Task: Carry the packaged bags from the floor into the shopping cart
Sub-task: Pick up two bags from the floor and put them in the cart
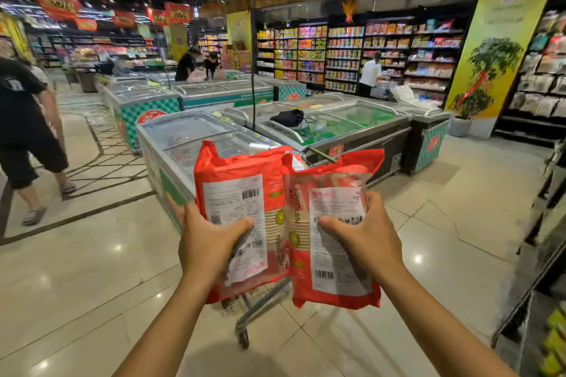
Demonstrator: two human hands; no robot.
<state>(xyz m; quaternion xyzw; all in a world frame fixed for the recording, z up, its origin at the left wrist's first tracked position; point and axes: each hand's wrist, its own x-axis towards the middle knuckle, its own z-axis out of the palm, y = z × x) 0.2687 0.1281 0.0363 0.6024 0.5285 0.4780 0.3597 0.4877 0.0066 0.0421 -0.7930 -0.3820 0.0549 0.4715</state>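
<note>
- Your left hand [211,245] grips one red bag [239,168] above the shopping cart [260,306].
- Your right hand [367,242] grips the other red bag [337,168], touching the first, above the cart.

shopping cart [263,301] mostly hidden behind left bag [242,180] and right bag [333,288]; only lower frame and one wheel [244,337] show at 6 o'clock. left hand [208,242], right hand [364,239]: fingers largely behind the bags. label print [232,202] unreadable. shelf [551,346] at 4 o'clock blurred, edge-cropped. passer-by [21,119] at 9 o'clock cropped, head out.
</note>
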